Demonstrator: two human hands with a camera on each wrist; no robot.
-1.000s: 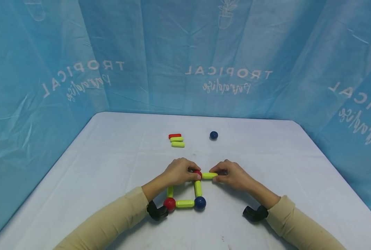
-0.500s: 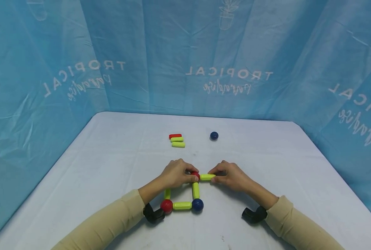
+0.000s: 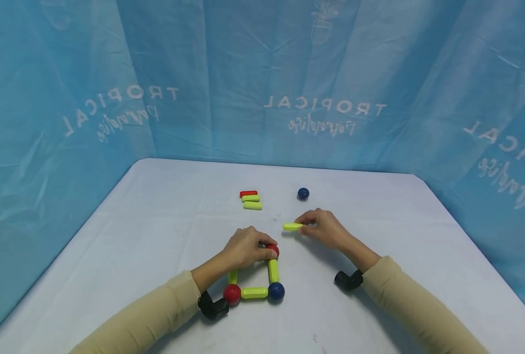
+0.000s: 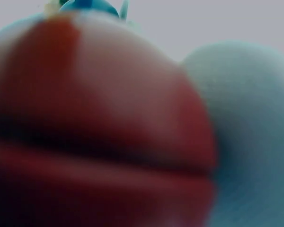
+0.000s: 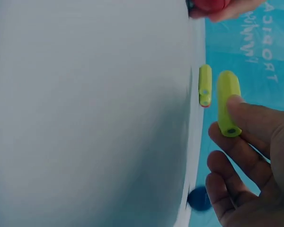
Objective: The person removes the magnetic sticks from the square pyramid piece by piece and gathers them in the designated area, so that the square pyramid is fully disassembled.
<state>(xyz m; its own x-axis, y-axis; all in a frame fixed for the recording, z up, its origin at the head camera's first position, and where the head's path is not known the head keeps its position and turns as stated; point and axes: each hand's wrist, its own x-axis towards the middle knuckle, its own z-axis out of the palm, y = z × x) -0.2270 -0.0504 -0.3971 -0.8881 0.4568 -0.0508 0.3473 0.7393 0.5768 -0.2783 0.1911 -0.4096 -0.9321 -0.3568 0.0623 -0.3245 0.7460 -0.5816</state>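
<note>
My left hand point(image 3: 246, 248) pinches a red ball point(image 3: 273, 251) at the far right corner of a square frame of balls and sticks. From that ball a yellow-green magnetic stick point(image 3: 273, 271) runs to a blue ball point(image 3: 276, 292). Another stick point(image 3: 254, 293) joins the blue ball to a second red ball point(image 3: 232, 294), which looms blurred as a red ball point(image 4: 104, 118) in the left wrist view. The far left corner is hidden by the left hand. My right hand point(image 3: 326, 229) pinches a loose yellow-green stick point(image 5: 228, 101) between thumb and fingers, apart from the frame.
Farther back on the white table point(image 3: 165, 206) lie a red stick point(image 3: 248, 193) and two yellow-green sticks point(image 3: 252, 205) close together. A loose blue ball point(image 3: 303, 193) rests right of them. Blue curtain point(image 3: 245, 73) surrounds the far and side edges.
The right hand has drawn its stick off the red ball and moved away from me. The left hand and the frame have shifted slightly left and toward me.
</note>
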